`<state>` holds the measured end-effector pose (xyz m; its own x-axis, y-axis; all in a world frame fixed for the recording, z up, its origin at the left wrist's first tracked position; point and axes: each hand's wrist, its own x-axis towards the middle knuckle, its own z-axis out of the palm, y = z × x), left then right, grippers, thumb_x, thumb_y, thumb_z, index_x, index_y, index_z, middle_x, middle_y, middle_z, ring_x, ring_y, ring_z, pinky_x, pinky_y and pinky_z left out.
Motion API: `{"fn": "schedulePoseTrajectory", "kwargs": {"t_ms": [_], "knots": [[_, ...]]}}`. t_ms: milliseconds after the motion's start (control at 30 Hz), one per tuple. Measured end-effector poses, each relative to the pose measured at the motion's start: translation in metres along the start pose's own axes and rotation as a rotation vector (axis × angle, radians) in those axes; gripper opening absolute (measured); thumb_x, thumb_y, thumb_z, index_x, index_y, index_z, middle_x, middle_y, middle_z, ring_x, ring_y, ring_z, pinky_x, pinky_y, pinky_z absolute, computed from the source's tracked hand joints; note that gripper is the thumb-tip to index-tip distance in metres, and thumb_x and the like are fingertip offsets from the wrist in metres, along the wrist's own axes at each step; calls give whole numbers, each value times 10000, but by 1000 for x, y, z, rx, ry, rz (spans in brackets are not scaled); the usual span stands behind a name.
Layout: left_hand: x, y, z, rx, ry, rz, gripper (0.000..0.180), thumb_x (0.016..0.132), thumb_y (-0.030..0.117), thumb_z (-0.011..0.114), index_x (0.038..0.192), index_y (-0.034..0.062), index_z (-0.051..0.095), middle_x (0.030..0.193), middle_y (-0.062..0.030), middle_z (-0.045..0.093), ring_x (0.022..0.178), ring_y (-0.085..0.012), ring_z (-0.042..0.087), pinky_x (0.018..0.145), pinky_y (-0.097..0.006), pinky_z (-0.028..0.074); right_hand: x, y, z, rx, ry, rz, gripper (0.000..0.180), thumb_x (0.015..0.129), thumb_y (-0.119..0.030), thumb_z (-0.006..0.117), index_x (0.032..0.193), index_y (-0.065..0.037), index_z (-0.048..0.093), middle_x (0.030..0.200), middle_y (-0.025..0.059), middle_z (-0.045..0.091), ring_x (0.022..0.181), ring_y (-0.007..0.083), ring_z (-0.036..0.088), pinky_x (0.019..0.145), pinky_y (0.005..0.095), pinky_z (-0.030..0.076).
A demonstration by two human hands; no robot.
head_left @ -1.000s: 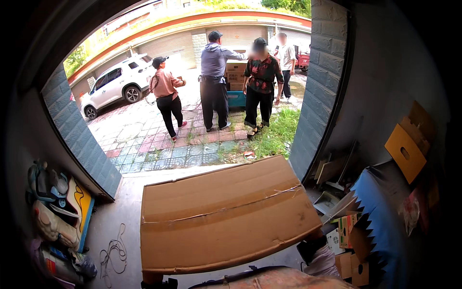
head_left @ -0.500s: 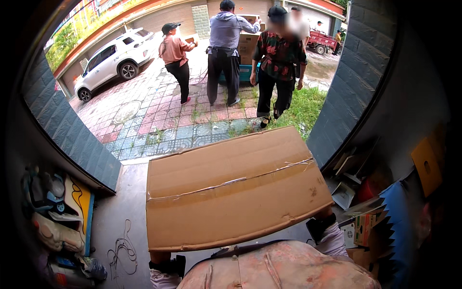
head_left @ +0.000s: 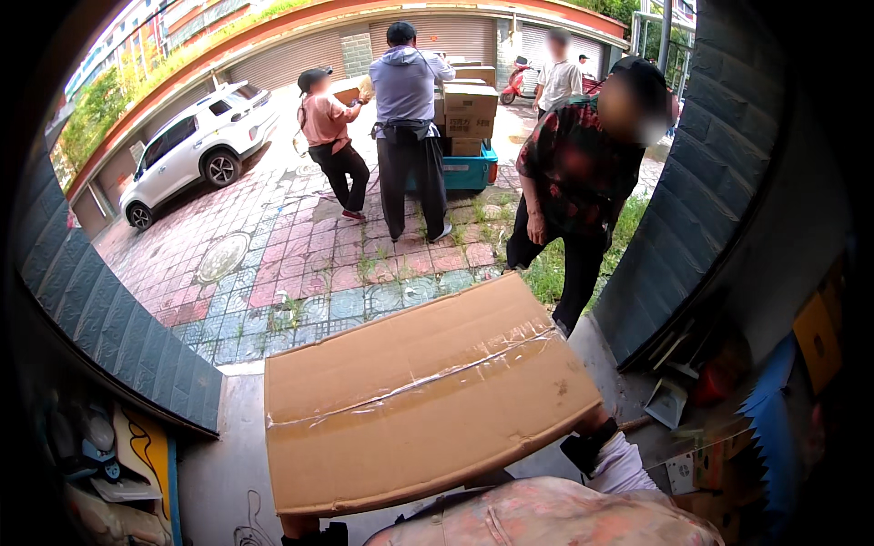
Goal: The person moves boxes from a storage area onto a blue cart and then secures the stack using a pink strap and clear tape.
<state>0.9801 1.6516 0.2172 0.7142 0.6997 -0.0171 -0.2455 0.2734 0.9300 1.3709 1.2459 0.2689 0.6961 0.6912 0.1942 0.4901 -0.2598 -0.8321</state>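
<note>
A large brown cardboard box (head_left: 437, 364), its top seam sealed with clear tape, is held level in front of my body. My left hand (head_left: 300, 524) supports its near left corner from below; only a bit of it and a dark wristband show. At the near right corner my right hand (head_left: 596, 424) grips the box, with a dark band on the wrist and a pale sleeve behind. The box hides the fingers of both hands. Just beyond its far right corner a person in a dark floral shirt (head_left: 578, 155) leans forward in the doorway.
Grey-blue brick door posts (head_left: 706, 182) flank the opening. Outside, two people stand by a blue cart (head_left: 469, 171) stacked with boxes; a white car (head_left: 191, 150) is parked left. Clutter (head_left: 100, 455) lies left inside, with a dustpan (head_left: 667, 402) right and a cord (head_left: 255, 523) on the floor.
The person in the floral shirt has come nearer, into the right of the doorway, and bends forward. The box has shifted slightly left and lower in view, still in both hands.
</note>
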Motion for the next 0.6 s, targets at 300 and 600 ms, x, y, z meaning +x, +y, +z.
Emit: {"fn": "schedulePoseTrajectory", "kwargs": {"t_ms": [300, 600], "knots": [[162, 10, 35, 0, 23, 12, 406, 952, 326, 412, 1241, 41, 436, 1200, -108, 530, 1086, -247, 528, 924, -403, 439, 168, 59, 17, 277, 30, 98, 395, 917, -225, 472, 1258, -28, 459, 1263, 110, 520, 1157, 241, 494, 960, 402, 423], [316, -2, 46, 546, -50, 106, 413, 964, 348, 380, 1252, 55, 426, 1226, -93, 513, 1117, -237, 504, 959, -398, 409, 311, 107, -17, 71, 79, 5, 402, 911, -234, 483, 1258, -33, 459, 1261, 110, 520, 1152, 243, 496, 962, 403, 420]]}}
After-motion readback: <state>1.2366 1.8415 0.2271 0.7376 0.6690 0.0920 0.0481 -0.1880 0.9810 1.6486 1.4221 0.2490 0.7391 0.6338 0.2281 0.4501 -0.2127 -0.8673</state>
